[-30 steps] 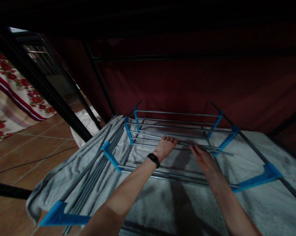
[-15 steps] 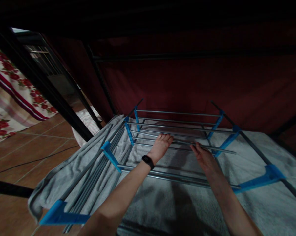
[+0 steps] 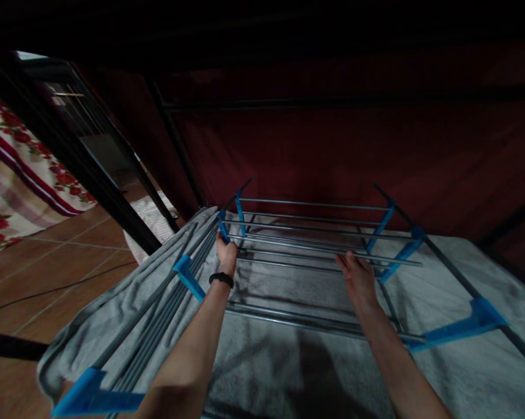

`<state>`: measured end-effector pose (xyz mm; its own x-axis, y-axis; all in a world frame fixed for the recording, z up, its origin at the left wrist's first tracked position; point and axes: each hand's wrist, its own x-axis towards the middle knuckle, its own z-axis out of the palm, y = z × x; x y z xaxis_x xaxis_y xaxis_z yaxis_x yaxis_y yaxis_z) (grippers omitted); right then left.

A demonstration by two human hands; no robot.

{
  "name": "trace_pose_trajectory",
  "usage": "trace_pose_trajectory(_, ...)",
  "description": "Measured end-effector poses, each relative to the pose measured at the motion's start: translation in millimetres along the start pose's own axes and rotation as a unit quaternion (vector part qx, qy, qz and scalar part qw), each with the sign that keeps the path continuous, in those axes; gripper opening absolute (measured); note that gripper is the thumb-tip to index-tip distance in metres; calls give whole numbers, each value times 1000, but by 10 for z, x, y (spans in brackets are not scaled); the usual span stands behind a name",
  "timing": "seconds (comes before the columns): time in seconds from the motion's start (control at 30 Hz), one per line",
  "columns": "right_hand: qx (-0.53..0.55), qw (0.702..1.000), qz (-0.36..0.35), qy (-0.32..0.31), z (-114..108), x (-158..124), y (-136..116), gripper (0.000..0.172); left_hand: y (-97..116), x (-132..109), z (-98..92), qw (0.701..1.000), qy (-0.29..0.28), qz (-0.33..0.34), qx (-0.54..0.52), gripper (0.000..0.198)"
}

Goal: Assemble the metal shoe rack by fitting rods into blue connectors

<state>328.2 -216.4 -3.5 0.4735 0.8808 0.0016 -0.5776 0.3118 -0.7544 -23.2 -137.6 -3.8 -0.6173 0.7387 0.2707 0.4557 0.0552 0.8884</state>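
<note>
A drying rack (image 3: 319,205) with grey metal rods and blue plastic joints stands over a grey towel (image 3: 288,355). My left hand (image 3: 226,255), with a black band on the wrist, is closed round the left end of a loose rod (image 3: 297,247) beside a blue joint (image 3: 222,227). My right hand (image 3: 357,278) grips the same rod further right, fingers curled over it. The rod's right end sticks out past the blue joints on the right.
A dark red curtain (image 3: 354,145) hangs behind the rack. Black metal frame bars (image 3: 92,174) cross at the left. A floral cloth (image 3: 22,174) and a white cloth (image 3: 151,218) lie on the brown tiled floor (image 3: 48,267), where a black cable runs.
My left hand slid left along the rod to the blue joint and closed on it. My right hand stayed near the rod's right part. The rod shifted slightly upward.
</note>
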Motion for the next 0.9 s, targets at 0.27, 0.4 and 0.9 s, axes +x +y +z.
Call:
trace_pose_trajectory(0.27,-24,999,-44,-5,128,13,39,35,-68,9,24,999,20,-1,38,45)
trace_pose_trajectory(0.4,-34,998,-52,-5,178,45,41,39,-42,-10,6,998,25,-1,63,45)
trace_pose_trajectory(0.9,-56,996,-32,70,221,70,127,41,17,-55,7,991,43,-16,127,45)
